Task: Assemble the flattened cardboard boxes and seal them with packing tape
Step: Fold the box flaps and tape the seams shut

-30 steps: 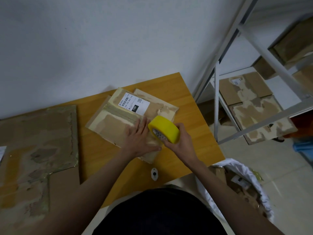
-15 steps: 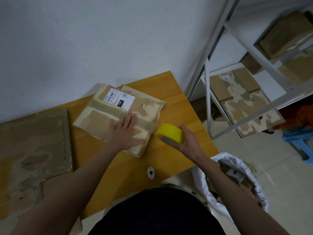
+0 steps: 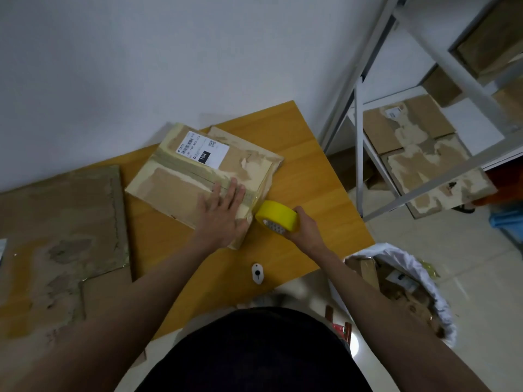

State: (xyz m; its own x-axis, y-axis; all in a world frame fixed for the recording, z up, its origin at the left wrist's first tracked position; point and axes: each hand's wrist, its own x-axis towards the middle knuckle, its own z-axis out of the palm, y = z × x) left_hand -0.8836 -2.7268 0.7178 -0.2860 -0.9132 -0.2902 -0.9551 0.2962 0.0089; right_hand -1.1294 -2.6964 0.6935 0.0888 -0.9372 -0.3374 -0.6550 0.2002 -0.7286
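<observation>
We see the box [image 3: 198,176] at frame centre on the tabletop [image 3: 311,176], flaps down, label at its upper end. Left hand [image 3: 222,215] lies flat on the box's lower right corner, fingers spread, pressing, gripping nothing. Right hand [image 3: 304,227] is closed around the tape roll [image 3: 278,220], just beside the box's right edge; we think a strip runs from roll to seam, but it's too thin to confirm.

Handling, our judgement: box looks light, empty and stiff enough to hold shape, but worn, with torn paper skin, so tape may bond poorly on ragged patches. It will slide on the smooth tabletop unless pinned from above. Best hold is a flat palm across the seam near the edge being taped. Roll is rigid and light; hold it by the outer rim so it can turn.

A small white cutter [image 3: 257,273] sits lower centre, well apart from both hands. Flat cardboard [image 3: 62,222] lies at left.
</observation>
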